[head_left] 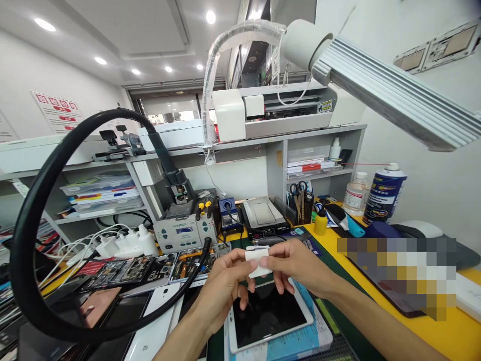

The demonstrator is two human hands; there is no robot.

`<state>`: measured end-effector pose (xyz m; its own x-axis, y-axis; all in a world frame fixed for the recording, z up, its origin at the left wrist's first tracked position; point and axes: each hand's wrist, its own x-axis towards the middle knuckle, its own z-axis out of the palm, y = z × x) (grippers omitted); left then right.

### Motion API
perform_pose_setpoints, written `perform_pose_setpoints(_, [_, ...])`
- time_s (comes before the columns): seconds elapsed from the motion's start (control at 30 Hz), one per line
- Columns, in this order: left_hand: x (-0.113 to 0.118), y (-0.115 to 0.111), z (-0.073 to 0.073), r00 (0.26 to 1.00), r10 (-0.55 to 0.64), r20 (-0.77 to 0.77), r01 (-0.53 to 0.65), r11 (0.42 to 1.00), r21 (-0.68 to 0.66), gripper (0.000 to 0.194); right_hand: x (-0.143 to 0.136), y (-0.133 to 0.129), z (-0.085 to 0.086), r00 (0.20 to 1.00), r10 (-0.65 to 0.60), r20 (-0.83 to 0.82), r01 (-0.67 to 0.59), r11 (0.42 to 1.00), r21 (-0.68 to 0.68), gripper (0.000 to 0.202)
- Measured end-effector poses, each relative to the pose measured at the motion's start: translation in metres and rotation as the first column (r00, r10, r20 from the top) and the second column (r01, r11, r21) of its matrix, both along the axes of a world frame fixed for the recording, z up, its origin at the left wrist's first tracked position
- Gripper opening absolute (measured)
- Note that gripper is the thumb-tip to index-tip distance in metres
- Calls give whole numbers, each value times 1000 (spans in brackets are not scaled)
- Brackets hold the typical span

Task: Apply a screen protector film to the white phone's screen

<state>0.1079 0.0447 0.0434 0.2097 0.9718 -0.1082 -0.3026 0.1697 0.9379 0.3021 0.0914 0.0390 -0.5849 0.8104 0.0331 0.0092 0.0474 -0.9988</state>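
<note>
My left hand (227,283) and my right hand (291,260) meet in front of me. Between the thumbs and fingers of both is a small white square piece (253,256), flat and soft-looking; whether it is paper or cloth I cannot tell. Just below the hands lies a white-framed tablet (270,321) with a dark screen facing up. It rests on a blue and white box (315,343). The lower fingers of both hands hang loosely over the screen, and I cannot tell whether they touch it.
A black hose (33,200) arcs across the left side. Several phones and circuit boards (128,271) lie there. Behind stand a rework station (184,233) and a tool holder (302,208). At right are a spray can (385,195) and a clear bottle (355,193). A lamp (391,90) hangs overhead.
</note>
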Motion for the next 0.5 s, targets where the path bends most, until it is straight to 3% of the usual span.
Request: perform_pose_setpoints(0.5, [3, -3, -1, 992, 89, -93, -75, 986, 147, 33, -1, -2, 7, 999, -16, -29, 16, 1000, 9, 36])
